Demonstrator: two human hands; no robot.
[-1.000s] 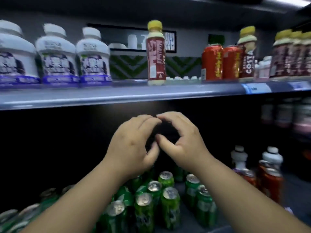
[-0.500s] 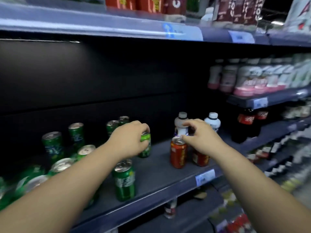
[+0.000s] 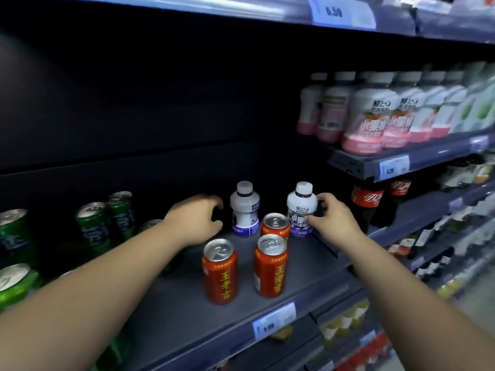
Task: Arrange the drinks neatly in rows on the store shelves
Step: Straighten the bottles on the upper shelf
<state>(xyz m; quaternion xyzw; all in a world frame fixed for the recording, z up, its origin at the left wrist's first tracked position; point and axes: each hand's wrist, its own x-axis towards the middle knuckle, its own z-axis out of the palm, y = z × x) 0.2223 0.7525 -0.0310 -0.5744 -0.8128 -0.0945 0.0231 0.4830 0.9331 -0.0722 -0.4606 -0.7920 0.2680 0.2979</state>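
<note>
Where red cans (image 3: 220,271) stand, dark grey shelf (image 3: 187,317), dim store aisle

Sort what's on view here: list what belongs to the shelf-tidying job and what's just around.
In the job:
- right hand gripping purple-labelled white plastic bottle
- left hand
- second, matching bottle
- three red metal cans

Just around:
- green cans
- pink-labelled bottles
- cola bottles
</note>
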